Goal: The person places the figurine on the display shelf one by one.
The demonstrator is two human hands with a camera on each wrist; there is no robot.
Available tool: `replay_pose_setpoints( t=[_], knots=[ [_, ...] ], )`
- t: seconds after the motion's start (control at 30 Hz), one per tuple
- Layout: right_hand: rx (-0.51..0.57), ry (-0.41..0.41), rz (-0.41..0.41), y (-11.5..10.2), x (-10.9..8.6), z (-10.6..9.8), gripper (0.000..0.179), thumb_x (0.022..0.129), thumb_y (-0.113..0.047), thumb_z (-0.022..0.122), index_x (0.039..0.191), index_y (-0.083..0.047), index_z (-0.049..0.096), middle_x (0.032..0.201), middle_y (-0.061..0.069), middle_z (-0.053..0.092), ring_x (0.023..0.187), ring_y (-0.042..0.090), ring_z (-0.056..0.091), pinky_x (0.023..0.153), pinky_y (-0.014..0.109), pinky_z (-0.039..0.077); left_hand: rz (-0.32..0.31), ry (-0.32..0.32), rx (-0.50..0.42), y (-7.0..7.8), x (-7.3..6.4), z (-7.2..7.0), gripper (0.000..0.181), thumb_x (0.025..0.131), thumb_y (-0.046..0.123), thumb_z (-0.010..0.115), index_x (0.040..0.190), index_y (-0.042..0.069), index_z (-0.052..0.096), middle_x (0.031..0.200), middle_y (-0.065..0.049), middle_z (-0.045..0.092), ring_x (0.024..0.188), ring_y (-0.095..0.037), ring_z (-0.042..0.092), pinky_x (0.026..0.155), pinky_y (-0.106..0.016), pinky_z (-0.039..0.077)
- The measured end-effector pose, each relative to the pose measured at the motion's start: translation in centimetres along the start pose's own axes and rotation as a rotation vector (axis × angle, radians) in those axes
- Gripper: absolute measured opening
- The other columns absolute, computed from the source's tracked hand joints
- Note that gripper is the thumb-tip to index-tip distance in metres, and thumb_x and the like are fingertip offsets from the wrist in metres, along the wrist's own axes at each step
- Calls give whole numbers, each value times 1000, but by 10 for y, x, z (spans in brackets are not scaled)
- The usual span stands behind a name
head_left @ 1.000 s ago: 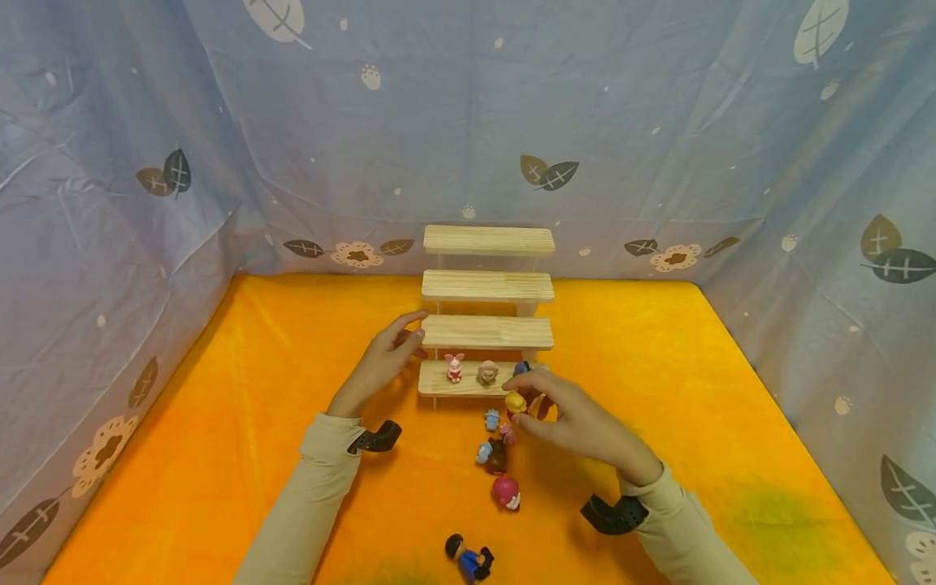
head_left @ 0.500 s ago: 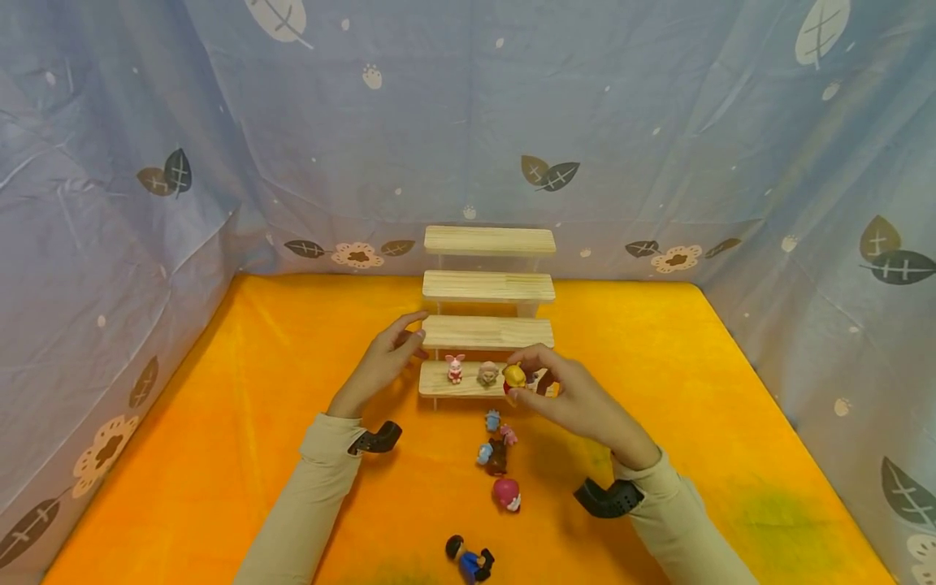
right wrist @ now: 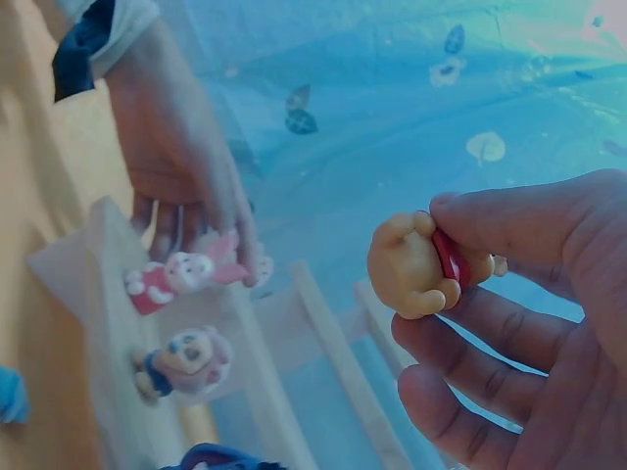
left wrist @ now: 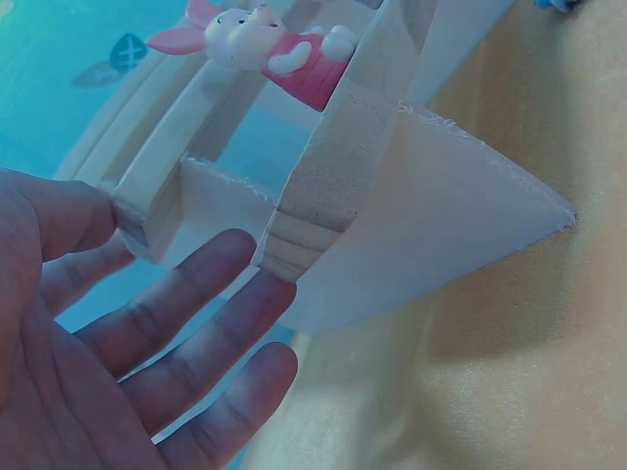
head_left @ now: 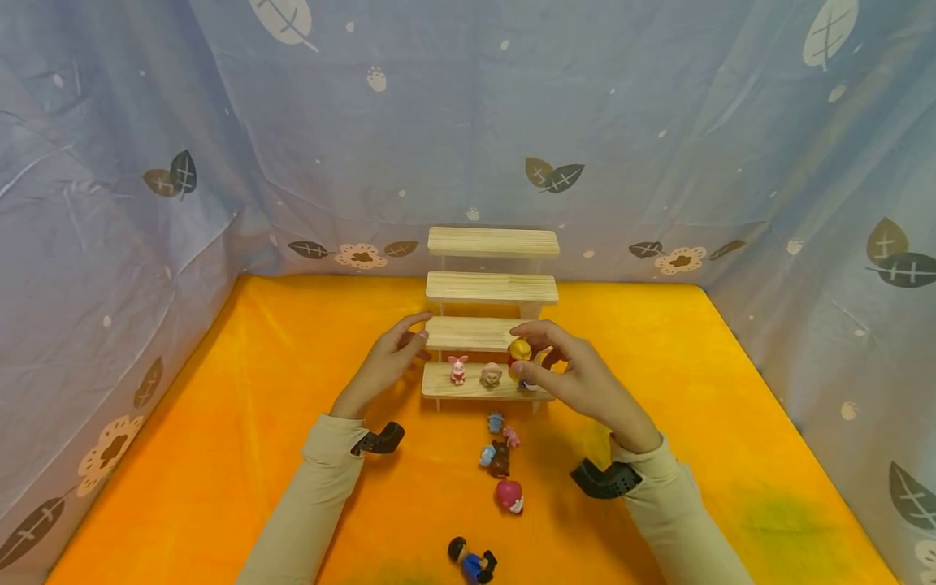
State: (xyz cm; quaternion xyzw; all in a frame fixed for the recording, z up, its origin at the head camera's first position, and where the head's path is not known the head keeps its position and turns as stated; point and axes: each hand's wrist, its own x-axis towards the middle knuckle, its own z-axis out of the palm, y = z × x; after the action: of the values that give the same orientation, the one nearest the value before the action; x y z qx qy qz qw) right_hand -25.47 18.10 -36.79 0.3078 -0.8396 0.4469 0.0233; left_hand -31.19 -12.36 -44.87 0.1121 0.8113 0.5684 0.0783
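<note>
My right hand (head_left: 581,378) pinches a yellow bear figurine in a red shirt (right wrist: 407,269) between thumb and fingers, above the right part of the wooden step shelf's (head_left: 491,288) lowest board. On that board stand a pink pig figurine (head_left: 457,371) and a tan-maned figurine (head_left: 491,374). A dark blue figurine (right wrist: 220,456) at its right end is mostly hidden behind the right hand in the head view. My left hand (head_left: 382,367) is at the shelf's left end; in the left wrist view its relaxed fingers touch the board ends.
In front of the shelf, several small figurines lie on the orange cloth: light blue (head_left: 496,422), pink (head_left: 511,437), dark brown (head_left: 500,460) and magenta (head_left: 509,496). Nearer lies a black-haired figure in blue (head_left: 472,561). A patterned curtain (head_left: 409,146) hangs behind the shelf.
My right hand has lifted the bear figurine from in front of the lowest board up and away from me, to above that board. The left hand stays at the shelf's left end.
</note>
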Motion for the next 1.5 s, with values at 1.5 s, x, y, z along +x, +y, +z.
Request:
replay_pose_setpoints(
  t=[1.5],
  knots=[
    [-113,276,65,7,29,-29,37,98,-12,67,135,-8,62,110,11,71,95,4,56,83,13,47,-19,8,20,3,-1,1,45,109,33,46,154,26,43,116,-20,69,101,-31,70,84,-52,58]
  ],
)
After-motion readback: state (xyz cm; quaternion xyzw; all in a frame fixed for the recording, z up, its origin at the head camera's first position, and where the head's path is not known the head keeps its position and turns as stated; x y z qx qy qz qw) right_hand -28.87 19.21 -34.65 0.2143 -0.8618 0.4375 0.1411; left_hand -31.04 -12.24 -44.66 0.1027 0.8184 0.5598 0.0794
